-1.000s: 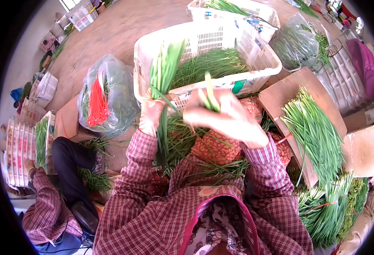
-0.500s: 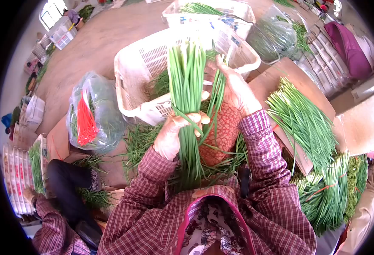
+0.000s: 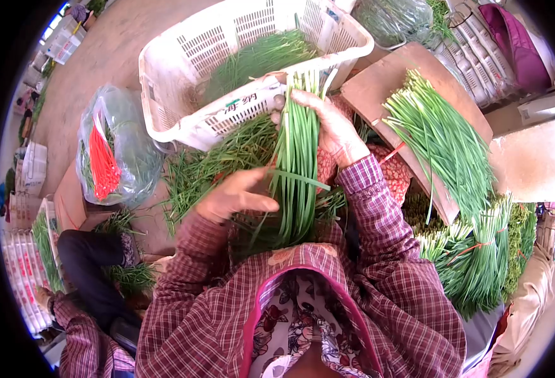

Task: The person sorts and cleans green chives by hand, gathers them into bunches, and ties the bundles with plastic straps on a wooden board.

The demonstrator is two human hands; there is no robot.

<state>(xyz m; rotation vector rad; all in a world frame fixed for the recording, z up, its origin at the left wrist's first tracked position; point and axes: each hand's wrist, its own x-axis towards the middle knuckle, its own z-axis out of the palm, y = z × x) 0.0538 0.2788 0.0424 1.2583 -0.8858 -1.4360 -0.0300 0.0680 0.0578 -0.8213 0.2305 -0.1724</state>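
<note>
Upright before my chest is a bunch of garlic chives (image 3: 297,151), long green leaves with pale ends at the top. My right hand (image 3: 334,123) is closed around its upper part, thumb across the front. My left hand (image 3: 236,196) is off to the left of the bunch, slightly blurred, thumb and fingers apart. One loose leaf (image 3: 299,179) lies crosswise over the bunch, its left end close to my left fingertips. Behind the bunch stands a white plastic basket (image 3: 189,126) with more greens (image 3: 258,60) inside. Loose leaves (image 3: 227,151) are heaped under its near side.
On a board to the right lies a pile of chives (image 3: 444,145). Below it are bundles tied with red bands (image 3: 479,258). A clear plastic bag (image 3: 139,145) with red ties (image 3: 103,164) stands left. Another person's leg (image 3: 88,271) and sleeve (image 3: 82,334) show lower left.
My left hand has let go of the bunch and moved left, its fingers opening. My right hand now grips the bunch's upper part. The view has tilted down, showing more inside the basket.
</note>
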